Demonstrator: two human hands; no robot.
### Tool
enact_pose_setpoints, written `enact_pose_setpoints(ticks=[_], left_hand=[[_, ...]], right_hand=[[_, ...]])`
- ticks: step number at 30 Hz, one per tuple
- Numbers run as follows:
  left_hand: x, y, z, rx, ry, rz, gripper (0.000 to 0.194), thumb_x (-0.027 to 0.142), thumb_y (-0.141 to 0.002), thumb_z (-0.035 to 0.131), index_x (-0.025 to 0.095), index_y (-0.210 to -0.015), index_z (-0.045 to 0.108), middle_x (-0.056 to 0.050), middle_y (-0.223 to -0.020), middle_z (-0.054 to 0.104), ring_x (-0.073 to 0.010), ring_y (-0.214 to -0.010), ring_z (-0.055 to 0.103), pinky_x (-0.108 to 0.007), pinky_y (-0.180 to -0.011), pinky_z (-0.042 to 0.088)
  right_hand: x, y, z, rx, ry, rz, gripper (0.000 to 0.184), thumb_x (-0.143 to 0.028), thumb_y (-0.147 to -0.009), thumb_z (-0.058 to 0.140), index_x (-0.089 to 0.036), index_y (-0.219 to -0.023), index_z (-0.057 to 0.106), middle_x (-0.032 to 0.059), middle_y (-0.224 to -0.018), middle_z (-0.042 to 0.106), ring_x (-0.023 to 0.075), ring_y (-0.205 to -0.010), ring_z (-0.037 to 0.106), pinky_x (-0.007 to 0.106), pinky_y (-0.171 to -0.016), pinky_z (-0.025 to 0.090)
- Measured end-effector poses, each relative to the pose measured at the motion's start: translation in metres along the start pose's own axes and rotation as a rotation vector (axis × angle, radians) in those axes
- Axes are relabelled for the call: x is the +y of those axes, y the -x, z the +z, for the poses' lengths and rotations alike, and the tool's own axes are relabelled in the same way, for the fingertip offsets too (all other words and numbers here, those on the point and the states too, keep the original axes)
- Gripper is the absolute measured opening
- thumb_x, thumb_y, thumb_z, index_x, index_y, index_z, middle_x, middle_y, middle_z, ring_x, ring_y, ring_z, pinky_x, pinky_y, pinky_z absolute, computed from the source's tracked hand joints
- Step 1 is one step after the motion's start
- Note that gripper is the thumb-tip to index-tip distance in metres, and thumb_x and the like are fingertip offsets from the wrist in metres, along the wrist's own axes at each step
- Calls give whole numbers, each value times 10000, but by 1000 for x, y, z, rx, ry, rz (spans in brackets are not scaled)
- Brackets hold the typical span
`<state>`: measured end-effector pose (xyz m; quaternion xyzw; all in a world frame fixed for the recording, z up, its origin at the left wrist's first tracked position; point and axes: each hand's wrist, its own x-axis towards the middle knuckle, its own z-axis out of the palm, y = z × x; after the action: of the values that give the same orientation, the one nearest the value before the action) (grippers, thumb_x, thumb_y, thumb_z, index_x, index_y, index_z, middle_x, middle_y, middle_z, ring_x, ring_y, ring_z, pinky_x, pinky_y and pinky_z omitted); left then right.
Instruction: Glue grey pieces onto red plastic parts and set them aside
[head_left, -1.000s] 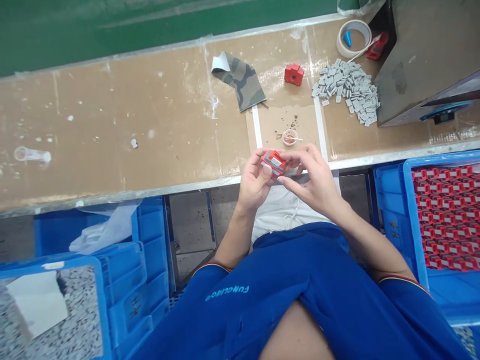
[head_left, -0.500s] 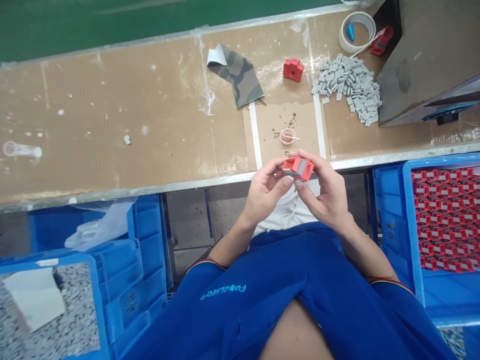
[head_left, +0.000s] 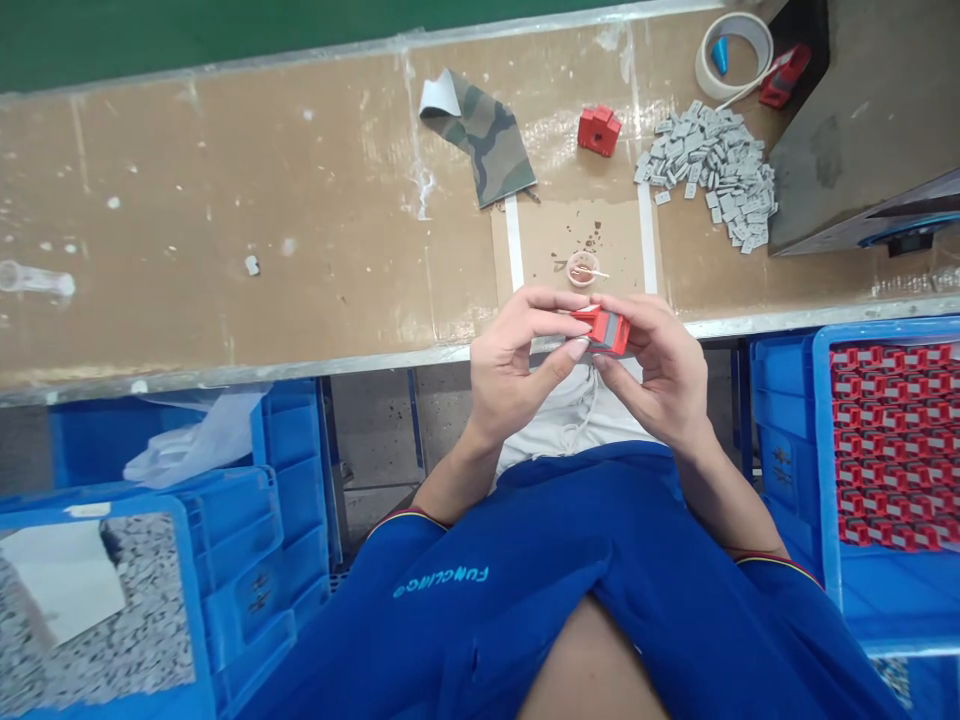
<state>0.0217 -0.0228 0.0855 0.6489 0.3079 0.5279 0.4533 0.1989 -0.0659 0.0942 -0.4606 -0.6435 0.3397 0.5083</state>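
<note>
Between both hands, just at the table's front edge, is a red plastic block with a grey stripe (head_left: pixel 611 330). My left hand (head_left: pixel 514 365) pinches its left end, fingers on top and thumb below. My right hand (head_left: pixel 664 365) grips the right side between thumb and fingers. Fingertips cover part of the block. Beyond the hands stands a small clear cup (head_left: pixel 582 268) with brown contents and a white stick in it. Another red block (head_left: pixel 598 131) sits farther back on the table.
A heap of small grey pieces (head_left: pixel 712 170) lies right of centre, below a tape roll (head_left: pixel 701 70). Camouflage cloth (head_left: pixel 499 145) lies at centre back. A blue crate (head_left: pixel 821 470) at right holds rows of red blocks; another crate (head_left: pixel 191 610) at left holds grey pieces.
My left fingers have shifted forward over the left end of the red block, covering more of it. The right hand keeps its grip. The camera view has moved slightly.
</note>
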Motion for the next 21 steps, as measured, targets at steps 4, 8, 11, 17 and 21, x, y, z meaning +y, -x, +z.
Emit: enact_pose_setpoints(ticks=[4, 8, 11, 17, 21], left_hand=[[6, 1, -5, -5, -14, -27, 107, 345, -936, 794, 319, -1039, 806, -34, -1134, 767, -200, -1085, 763, -417, -977, 655], [10, 2, -7, -16, -62, -33, 101, 378, -933, 794, 310, -1005, 818, -41, -1118, 765, -201, -1060, 779, -403, -952, 670], [11, -2, 2, -66, -136, 25, 79, 273, -928, 797, 281, -1003, 818, -37, -1085, 770, -185, -1060, 778, -349, -939, 666], [19, -32, 37, -414, -295, 251, 273, 104, -910, 763, 244, -1143, 790, -55, -1146, 797, -178, -1055, 779, -305, -957, 643], [13, -52, 34, -460, -344, 233, 353, 191, -894, 747, 351, -1207, 787, -31, -1276, 789, -250, -1088, 786, -424, -1024, 637]], right_hand=[[-10, -3, -8, -19, 107, -111, 472, -179, -975, 654, -308, -1428, 619, 92, -1377, 695, 272, -1280, 682, 465, -1042, 644], [-19, -4, -11, -34, 219, -170, 475, -145, -979, 620, -299, -1428, 602, 82, -1385, 703, 257, -1294, 678, 422, -1023, 644], [-26, 1, -15, -33, 372, -133, 407, -133, -1001, 581, -250, -1390, 607, 96, -1356, 715, 231, -1252, 694, 380, -1002, 635], [-33, 31, -66, 21, 710, -32, 324, -275, -1005, 669, -156, -1306, 653, 137, -1204, 768, 260, -1072, 700, 430, -962, 605], [0, 60, -169, 351, 772, 263, 295, -272, -917, 732, -204, -1204, 714, 97, -1140, 772, 254, -1049, 709, 429, -971, 582]])
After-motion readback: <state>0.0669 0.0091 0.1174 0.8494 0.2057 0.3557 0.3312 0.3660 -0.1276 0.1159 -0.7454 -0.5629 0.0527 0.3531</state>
